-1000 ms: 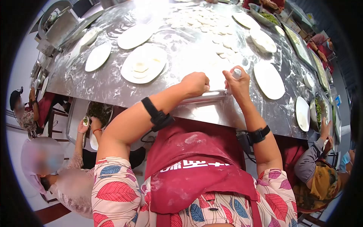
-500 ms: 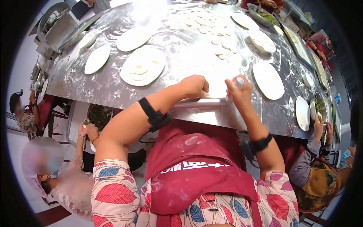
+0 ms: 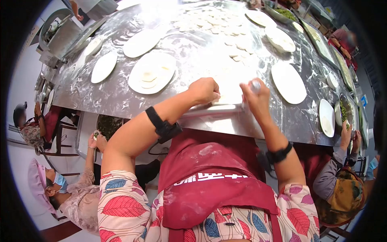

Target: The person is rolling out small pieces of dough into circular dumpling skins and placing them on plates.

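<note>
My right hand (image 3: 259, 99) is closed around a rolling pin (image 3: 255, 85), whose rounded pale end pokes out above the fist near the table's front edge. To its left, my left hand (image 3: 203, 90) has its fingers bent down and pinched on the rim of a piece of dough (image 3: 217, 99); glare and the fingers hide most of that piece. Left of my hands lies a white oval plate (image 3: 135, 76) with several flat dough rounds (image 3: 148, 77) on it. Many more dough rounds (image 3: 213, 21) are spread on the floured steel table (image 3: 193, 52) farther back.
White oval plates flank me, one (image 3: 288, 84) close to my right hand. At left, a seated person (image 3: 82, 189) holds dough with green filling beside a tray (image 3: 83, 129). Another person (image 3: 342, 177) works at right near a bowl of filling (image 3: 342, 109).
My hands stay nearly in the same place, the left shifting slightly. The person at left has turned the head and raised the hands a little; someone at the back left has moved closer.
</note>
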Tool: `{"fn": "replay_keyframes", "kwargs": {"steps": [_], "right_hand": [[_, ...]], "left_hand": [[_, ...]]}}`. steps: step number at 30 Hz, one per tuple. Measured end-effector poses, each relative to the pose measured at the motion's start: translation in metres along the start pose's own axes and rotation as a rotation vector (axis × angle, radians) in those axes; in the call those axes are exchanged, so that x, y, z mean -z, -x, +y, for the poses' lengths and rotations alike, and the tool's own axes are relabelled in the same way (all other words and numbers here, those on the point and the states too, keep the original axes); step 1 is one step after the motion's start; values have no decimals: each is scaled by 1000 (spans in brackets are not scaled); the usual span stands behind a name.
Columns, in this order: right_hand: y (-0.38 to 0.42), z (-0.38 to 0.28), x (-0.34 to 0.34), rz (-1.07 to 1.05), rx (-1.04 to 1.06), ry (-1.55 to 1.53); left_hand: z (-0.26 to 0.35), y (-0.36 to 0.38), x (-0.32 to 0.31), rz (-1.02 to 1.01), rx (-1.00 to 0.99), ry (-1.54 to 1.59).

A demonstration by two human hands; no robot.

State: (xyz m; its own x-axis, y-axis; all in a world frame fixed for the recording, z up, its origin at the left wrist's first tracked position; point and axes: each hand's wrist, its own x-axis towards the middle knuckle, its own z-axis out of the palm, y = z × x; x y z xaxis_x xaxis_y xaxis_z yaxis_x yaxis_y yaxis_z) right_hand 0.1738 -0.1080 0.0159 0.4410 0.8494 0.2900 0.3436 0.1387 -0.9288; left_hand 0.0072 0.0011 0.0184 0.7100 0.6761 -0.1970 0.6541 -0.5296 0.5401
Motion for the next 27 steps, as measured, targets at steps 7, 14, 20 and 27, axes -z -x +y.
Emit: {"fn": "replay_keyframes", "kwargs": {"steps": [7, 14, 20, 27], "right_hand": [[-8, -1, 0, -47, -19, 21], [7, -7, 4, -14, -41, -21], [-19, -2, -8, -49, 8, 9], [15, -8, 5, -21, -58, -26]], "left_hand": [[-3, -10, -2, -48, -177, -55], [-11, -2, 3, -186, -178, 194], [-7, -13, -5, -105, -215, 32], [-6, 0, 2, -233, -168, 128]]}}
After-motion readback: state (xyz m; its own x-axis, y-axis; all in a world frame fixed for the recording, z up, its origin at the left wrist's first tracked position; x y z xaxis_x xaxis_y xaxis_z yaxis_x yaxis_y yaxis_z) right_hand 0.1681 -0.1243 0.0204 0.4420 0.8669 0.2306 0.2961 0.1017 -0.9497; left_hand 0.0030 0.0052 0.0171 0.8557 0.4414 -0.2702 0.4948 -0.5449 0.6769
